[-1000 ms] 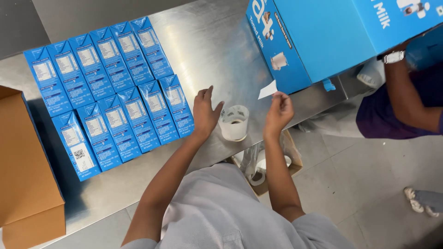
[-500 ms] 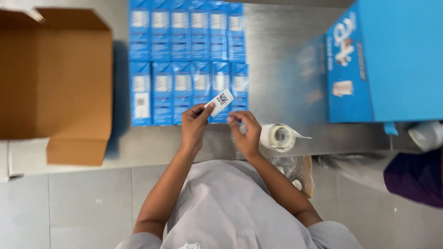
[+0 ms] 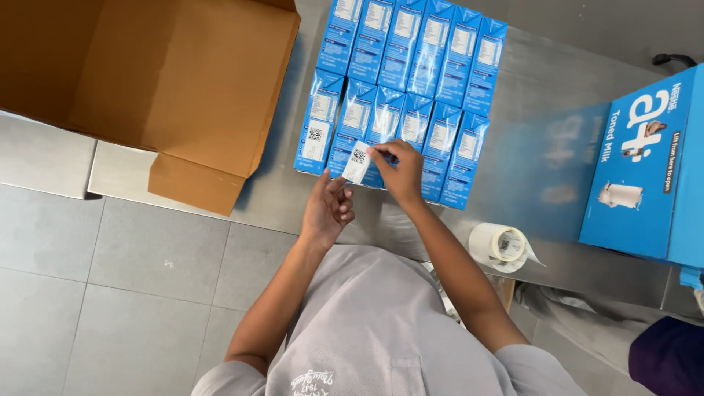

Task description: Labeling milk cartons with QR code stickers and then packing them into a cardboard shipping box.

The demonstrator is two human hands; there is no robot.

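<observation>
While the right hand (image 3: 402, 170) pinches a small white label (image 3: 357, 163) over the blue cartons (image 3: 364, 132) near the surface's front edge, the loosely open left hand (image 3: 328, 209) steadies nothing, so the label could go on crooked.

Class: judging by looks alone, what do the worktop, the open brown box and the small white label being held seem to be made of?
Worktop: likely stainless steel, brushed, with blurry blue reflections.
Open brown box: corrugated cardboard, matte, with folded flaps.
Label: thin paper, probably adhesive, pinched by the right hand; left hand just beneath.
</observation>
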